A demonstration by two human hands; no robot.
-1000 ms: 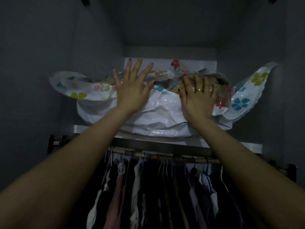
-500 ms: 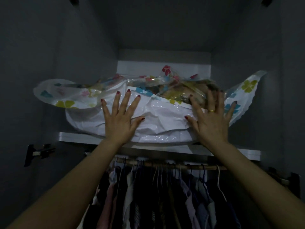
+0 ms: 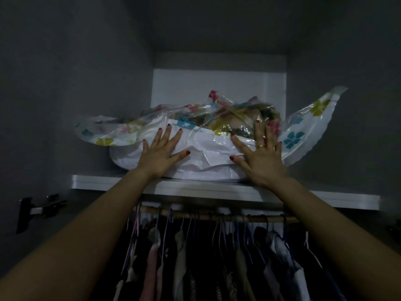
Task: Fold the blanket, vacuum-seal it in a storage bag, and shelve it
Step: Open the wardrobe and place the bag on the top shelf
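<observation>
Both hands, left hand (image 3: pixel 159 154) and right hand (image 3: pixel 259 158), press with spread fingers on the crinkled glossy white flower-printed plastic storage bag (image 3: pixel 208 148), lumpy on the smooth white wardrobe shelf (image 3: pixel 217 189) above hanging clothes (image 3: pixel 195 257)

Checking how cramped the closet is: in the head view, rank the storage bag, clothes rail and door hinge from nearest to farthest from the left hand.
1. Storage bag: on the shelf, under the left hand.
2. Clothes rail: below the shelf.
3. Door hinge: far left, lower.
</observation>
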